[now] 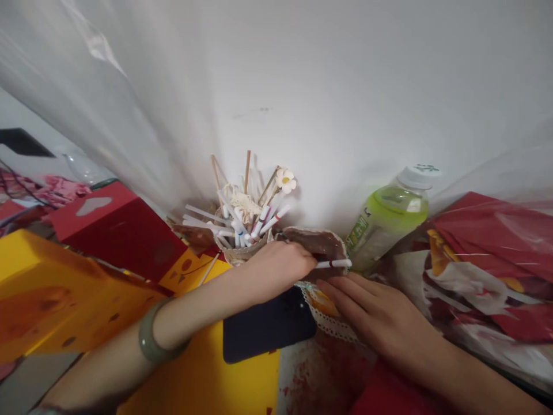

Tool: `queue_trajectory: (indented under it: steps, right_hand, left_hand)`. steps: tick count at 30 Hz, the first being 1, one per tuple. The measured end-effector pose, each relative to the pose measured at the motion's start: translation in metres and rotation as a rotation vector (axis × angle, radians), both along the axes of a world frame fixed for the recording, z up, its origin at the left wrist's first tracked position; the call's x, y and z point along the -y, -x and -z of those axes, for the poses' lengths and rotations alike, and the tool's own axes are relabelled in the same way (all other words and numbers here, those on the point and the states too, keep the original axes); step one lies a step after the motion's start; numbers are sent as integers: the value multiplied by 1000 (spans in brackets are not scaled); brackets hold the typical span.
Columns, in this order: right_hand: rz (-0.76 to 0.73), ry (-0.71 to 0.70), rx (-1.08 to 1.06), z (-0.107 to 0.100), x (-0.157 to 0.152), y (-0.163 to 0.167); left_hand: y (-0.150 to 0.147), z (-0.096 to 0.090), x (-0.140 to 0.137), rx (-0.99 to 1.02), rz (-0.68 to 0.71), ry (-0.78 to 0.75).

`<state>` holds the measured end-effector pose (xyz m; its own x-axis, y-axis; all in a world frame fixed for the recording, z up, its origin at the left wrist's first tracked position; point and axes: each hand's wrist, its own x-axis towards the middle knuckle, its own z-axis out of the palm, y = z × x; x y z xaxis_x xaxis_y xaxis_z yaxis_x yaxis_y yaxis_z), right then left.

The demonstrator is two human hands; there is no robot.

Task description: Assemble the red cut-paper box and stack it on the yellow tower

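My left hand [280, 270], with a green bangle [151, 337] on the wrist, reaches over a brown-lined container with a lace-trimmed edge [330, 325]. Its fingers are curled and partly hidden. A white marker [334, 264] with a dark red ring sticks out from that fist, above the container's opening. My right hand [371, 308] lies against the container's near right side, fingers stretched out and close together. Left of this container, a second fabric-covered holder [246, 252] is packed with several white markers, wooden sticks and a white flower [286, 180].
A bottle of yellow-green drink [389, 216] leans behind my right hand. A dark phone [268, 328] lies on a yellow sheet [207, 369]. Red [116, 225] and yellow boxes [64, 294] stand at left. Red packaging and crumpled tissue [470, 285] lie at right; a white wall rises behind.
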<state>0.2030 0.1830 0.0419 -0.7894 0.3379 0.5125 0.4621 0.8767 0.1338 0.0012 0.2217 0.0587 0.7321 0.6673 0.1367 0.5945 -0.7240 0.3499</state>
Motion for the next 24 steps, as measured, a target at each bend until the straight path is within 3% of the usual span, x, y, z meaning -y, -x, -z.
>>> queue_trajectory:
  steps: [9,14,19,24]
  right_hand:
    - [51,49,-1,0,-9,3]
    - [79,97,-3,3,-18,-1]
    - [147,171,-32,2,-27,-1]
    - [207,266,-76,0,-33,2]
  left_hand:
    - [-12,-19,-26,-329,7,155]
    - [-26,-20,-46,-471,-3,174]
    - [-24,-22,-53,-484,12,127]
    - [-18,-39,-49,-359,-3,-29]
